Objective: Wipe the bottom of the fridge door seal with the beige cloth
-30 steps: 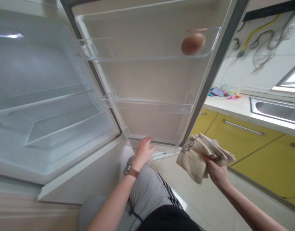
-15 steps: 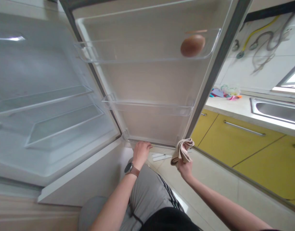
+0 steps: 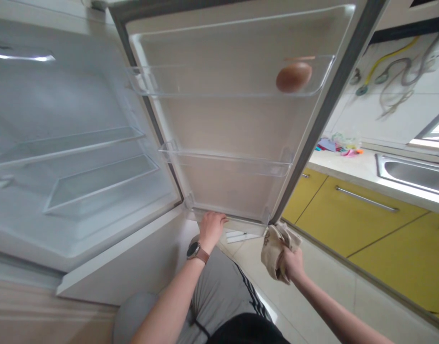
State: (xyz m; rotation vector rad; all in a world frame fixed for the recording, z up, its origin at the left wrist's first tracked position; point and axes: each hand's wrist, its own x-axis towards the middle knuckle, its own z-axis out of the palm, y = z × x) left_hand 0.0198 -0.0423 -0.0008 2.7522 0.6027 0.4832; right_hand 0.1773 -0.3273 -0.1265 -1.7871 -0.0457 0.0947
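The fridge door (image 3: pixel 219 124) stands wide open, with clear bins on its inner face. My left hand (image 3: pixel 212 229), a watch on its wrist, is closed over the front rim of the lowest clear door bin (image 3: pixel 240 224). A beige folded cloth (image 3: pixel 274 253) is bunched in my right hand (image 3: pixel 293 263), just below the door's lower outer corner. Its upper end is at the door edge; whether it touches is hard to tell. In the top bin (image 3: pixel 219 88) lies a brown egg (image 3: pixel 294 77), near the outer end. The middle bin (image 3: pixel 222 160) holds nothing visible.
To the left is the fridge interior (image 3: pixel 61 119) with glass shelves (image 3: pixel 101 184). On the right are yellow cabinets (image 3: pixel 362 224), a counter (image 3: pixel 341 162) with colourful small items (image 3: pixel 334 145), and a steel sink (image 3: pixel 416 174). Tiled floor (image 3: pixel 326 286) lies below.
My right hand has moved right and slightly down with the cloth, which now hangs lower and more spread. My left hand stays on the lowest bin's rim. The view has shifted a little.
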